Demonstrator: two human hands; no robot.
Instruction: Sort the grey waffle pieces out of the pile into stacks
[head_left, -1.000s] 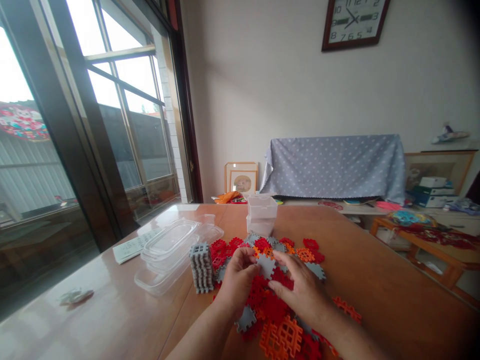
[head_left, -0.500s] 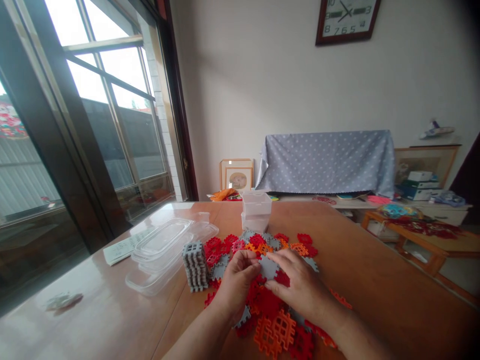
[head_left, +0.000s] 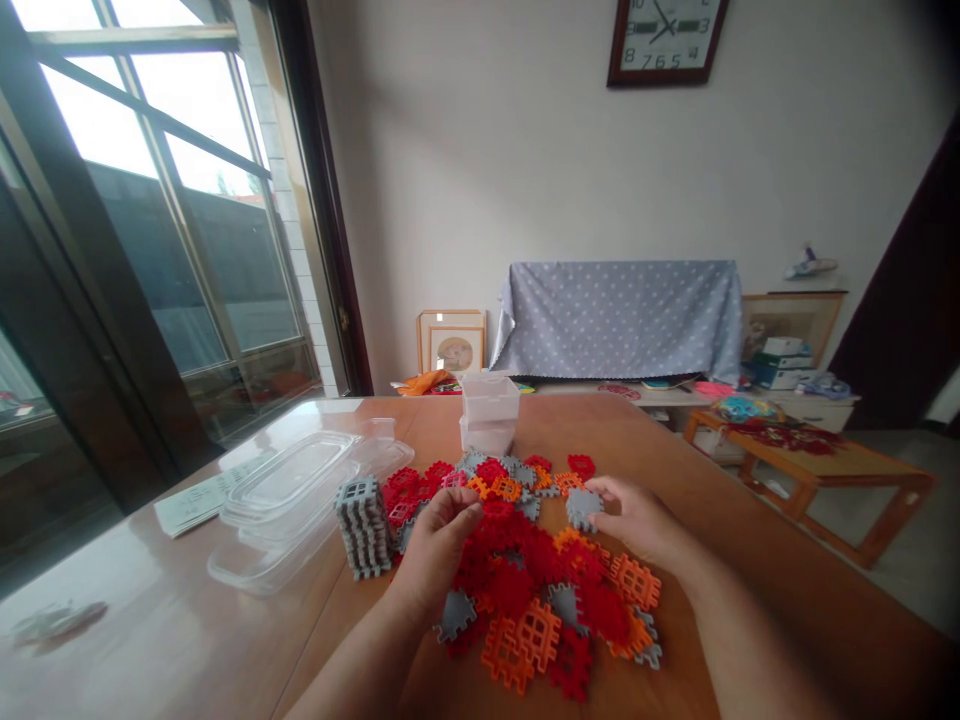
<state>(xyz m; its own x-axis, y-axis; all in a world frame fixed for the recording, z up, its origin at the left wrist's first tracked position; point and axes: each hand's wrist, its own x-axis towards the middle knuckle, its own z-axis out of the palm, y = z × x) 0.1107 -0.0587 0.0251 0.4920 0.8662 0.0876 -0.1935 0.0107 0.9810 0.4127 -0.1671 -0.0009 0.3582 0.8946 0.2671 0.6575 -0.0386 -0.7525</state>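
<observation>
Right hand [head_left: 637,522] had pulled away from left, out to pile's edge, fingertips [head_left: 600,488] on grey waffle-grid plastic block [head_left: 582,510] w/ notched edges, seemingly gripping it. Left hand [head_left: 436,553] curled over heap's near side; palm hidden, can't tell if grasping anything. Heap of red & orange plastic blocks [head_left: 517,590] lay on glossy wooden table [head_left: 712,560], just beside grey block stack [head_left: 364,527], clear plastic tubs [head_left: 289,510] further left.

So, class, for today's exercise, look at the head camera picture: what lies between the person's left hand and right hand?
In the head view, a loose heap of red, orange and grey plastic waffle tiles lies between the left hand and the right hand.
</observation>
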